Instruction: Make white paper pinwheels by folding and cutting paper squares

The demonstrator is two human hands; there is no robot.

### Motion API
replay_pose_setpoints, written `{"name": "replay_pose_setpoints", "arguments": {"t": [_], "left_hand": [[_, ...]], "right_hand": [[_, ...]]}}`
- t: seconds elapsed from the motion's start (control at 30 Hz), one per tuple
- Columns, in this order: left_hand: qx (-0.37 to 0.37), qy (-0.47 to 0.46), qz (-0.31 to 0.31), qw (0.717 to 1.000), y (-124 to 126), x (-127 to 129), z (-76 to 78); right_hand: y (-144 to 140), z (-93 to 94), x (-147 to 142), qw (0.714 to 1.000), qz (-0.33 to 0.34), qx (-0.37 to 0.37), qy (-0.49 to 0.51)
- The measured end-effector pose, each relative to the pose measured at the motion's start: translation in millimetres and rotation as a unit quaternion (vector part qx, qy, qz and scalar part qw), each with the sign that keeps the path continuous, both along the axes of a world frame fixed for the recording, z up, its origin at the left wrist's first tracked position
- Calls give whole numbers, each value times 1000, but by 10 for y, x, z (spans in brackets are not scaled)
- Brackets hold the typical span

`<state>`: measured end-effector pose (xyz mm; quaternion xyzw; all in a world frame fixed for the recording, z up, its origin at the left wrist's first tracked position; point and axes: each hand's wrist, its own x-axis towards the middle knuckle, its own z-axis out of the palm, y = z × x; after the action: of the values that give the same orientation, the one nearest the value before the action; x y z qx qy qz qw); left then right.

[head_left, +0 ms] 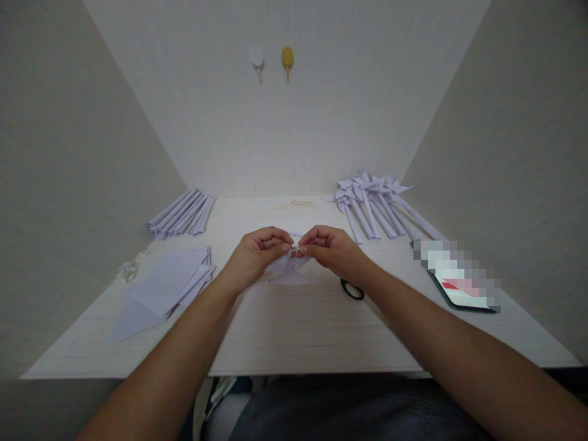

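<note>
My left hand and my right hand meet above the middle of the white desk. Both pinch a small folded piece of white paper between fingertips; its lower part hangs down toward the desk. A thin white rolled stick seems to pass behind my fingers, partly hidden. A stack of flat white paper sheets lies to the left of my left hand. Black scissors lie under my right wrist, only a handle loop showing.
Rolled paper sticks lie at the back left. Several finished paper pinwheels lie at the back right. A phone rests at the right. Small pins sit near the left edge. Two wall hooks hang above.
</note>
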<state>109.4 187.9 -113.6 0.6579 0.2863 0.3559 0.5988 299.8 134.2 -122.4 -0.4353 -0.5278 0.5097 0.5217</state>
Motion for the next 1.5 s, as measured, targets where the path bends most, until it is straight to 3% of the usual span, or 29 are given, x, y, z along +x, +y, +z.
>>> {"name": "replay_pose_setpoints", "arguments": {"t": [0.37,0.6,0.83,1.13,1.5], "left_hand": [[59,-1,27,998,57,8,-35],[74,-10,4,997,39,2,-23],[85,49,23,995,64,-22,-25],[264,118,74,954,29,-33,5],[331,148,83,928,45,-71,-19]], "right_hand": [[6,-4,4,1000,-19,5,-12],[5,1,-2,1000,-6,2,7],[-1,8,-14,1000,-5,-18,6],[-21,10,-17,998,-41,-9,-57],[-34,-25,-44,997,-42,6,-72]]}}
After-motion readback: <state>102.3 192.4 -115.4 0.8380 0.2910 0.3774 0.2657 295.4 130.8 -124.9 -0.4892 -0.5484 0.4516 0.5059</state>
